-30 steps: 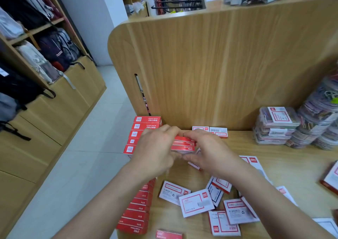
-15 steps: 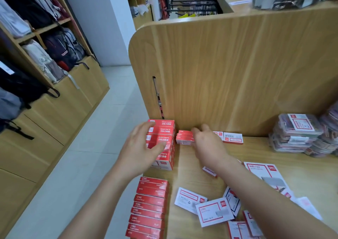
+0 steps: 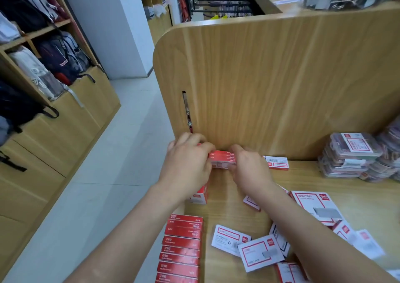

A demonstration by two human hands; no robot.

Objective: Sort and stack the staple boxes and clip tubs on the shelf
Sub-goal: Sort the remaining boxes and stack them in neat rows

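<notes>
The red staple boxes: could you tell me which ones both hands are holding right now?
The small red stack at the back panel, gripped between left hand and right hand; the front row lies untouched.

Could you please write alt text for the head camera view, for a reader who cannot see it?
Both hands, left and right, hold red staple boxes against a wooden panel at the back of a shelf. More red boxes line its left edge, white boxes lie scattered, and clear clip tubs are stacked on the right.

Both forearms extended forward, converging. Left hand (image 3: 186,163) palm down, fingers curled. Right hand (image 3: 249,170) close beside it, fingers bent, gripping.
</notes>
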